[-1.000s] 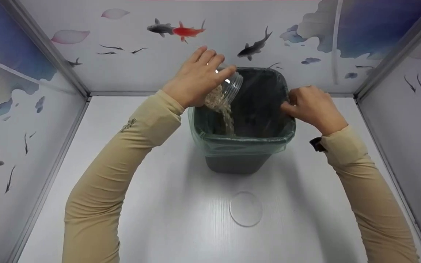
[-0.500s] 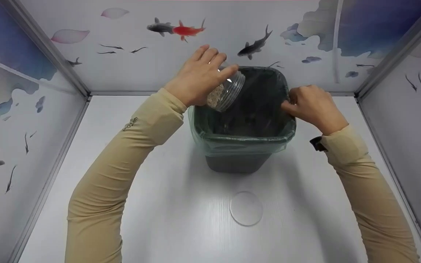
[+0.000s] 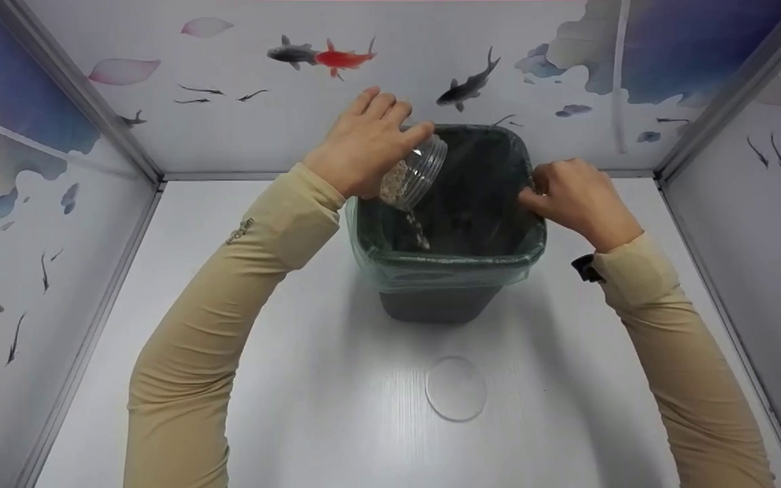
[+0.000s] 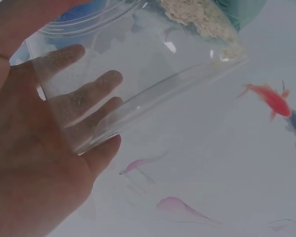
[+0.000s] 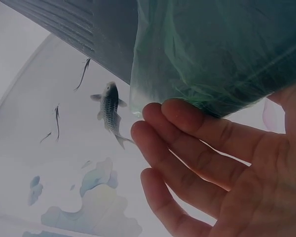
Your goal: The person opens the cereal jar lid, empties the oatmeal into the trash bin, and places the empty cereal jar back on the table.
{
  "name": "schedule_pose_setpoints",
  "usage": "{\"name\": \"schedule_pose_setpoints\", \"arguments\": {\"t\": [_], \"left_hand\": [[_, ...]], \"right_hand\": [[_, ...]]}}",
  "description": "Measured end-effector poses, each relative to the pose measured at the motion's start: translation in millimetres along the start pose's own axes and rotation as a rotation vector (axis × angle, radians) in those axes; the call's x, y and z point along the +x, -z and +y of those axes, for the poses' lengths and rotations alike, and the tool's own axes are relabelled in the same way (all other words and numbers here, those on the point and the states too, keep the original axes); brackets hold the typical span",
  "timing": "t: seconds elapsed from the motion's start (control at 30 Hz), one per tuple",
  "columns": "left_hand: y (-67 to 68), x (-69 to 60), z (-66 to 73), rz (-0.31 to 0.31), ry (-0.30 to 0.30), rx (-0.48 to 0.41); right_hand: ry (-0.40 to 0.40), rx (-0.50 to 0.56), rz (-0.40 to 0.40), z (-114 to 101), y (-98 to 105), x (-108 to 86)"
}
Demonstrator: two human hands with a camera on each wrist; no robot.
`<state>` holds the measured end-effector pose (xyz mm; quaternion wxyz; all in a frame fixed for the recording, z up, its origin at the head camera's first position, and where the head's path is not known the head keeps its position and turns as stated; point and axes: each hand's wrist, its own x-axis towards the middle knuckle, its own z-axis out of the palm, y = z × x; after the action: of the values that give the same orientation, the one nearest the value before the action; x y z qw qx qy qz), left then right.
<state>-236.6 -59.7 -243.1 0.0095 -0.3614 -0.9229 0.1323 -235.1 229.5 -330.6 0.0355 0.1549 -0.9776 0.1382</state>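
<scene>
My left hand grips a clear jar and tilts it over the left side of a trash bin. In the left wrist view, pale oat-like flakes lie along the jar's wall, and fingers show through the clear side. A thin stream of flakes falls from the mouth into the bin. A green bag lines the bin and folds over its rim. At the right rim, my right hand pinches the bag edge between thumb and fingers; the right wrist view shows its fingers outside the bag.
A round clear disc, like a lid, lies on the white table in front of the bin. Panels printed with fish enclose the table at the back and both sides.
The stream of flakes thinned out at half a second ago and falls again now, thinner than at first. The left hand shifts the jar only slightly; the right hand keeps its place.
</scene>
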Motion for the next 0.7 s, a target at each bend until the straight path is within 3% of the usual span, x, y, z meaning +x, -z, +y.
{"name": "schedule_pose_setpoints", "arguments": {"t": [0.7], "left_hand": [[-3.8,-3.3,0.5,0.011,-0.022,0.013]], "right_hand": [[0.000,0.018,0.008,-1.0,-1.1,-0.3]]}}
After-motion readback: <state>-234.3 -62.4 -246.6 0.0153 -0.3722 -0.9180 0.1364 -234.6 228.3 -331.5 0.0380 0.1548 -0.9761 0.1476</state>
